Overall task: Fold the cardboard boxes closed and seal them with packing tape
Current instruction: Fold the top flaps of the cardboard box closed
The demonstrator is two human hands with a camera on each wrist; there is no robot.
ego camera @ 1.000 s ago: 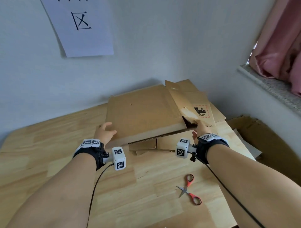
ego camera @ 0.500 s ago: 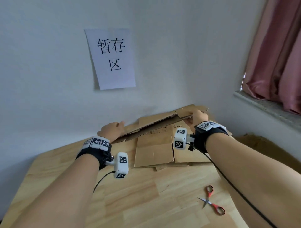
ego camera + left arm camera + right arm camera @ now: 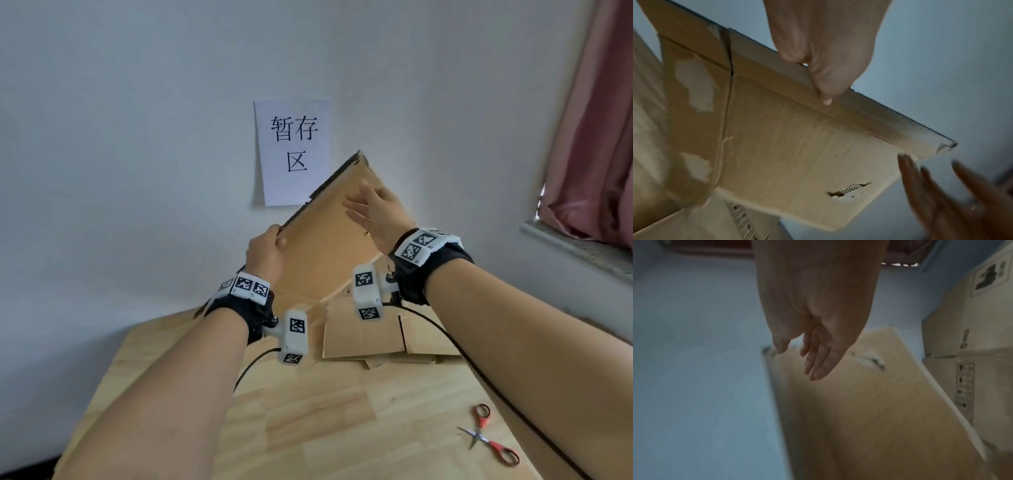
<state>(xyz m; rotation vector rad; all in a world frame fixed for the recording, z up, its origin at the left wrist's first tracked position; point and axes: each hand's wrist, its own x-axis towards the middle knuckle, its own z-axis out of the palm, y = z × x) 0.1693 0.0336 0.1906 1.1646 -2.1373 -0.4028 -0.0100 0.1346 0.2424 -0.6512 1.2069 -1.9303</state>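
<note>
**Flattened box tipped up on edge, held by the left hand**

The left hand (image 3: 265, 251) grips the upper edge of a flattened cardboard box (image 3: 323, 246), thumb on the near face and fingers wrapped over the edge. The right hand (image 3: 378, 214) is spread, fingers straight, against or just in front of the near face close to the raised corner; whether it touches cannot be told. It holds nothing.

The box stands tilted steeply above the far end of the wooden table (image 3: 308, 418), one corner pointing up toward the wall. It is plain brown, with a crease along the gripped edge, a small torn gash (image 3: 849, 189) in the panel and pale patches where the surface has peeled.

Below it, more flat cardboard (image 3: 363, 337) lies stacked on the table by the wall. A paper sign (image 3: 293, 150) hangs on the wall behind, partly covered by the raised corner. Red-handled scissors (image 3: 486, 437) lie on the table's near right part, well apart from the box. A pink curtain (image 3: 596, 137) hangs at right.
</note>
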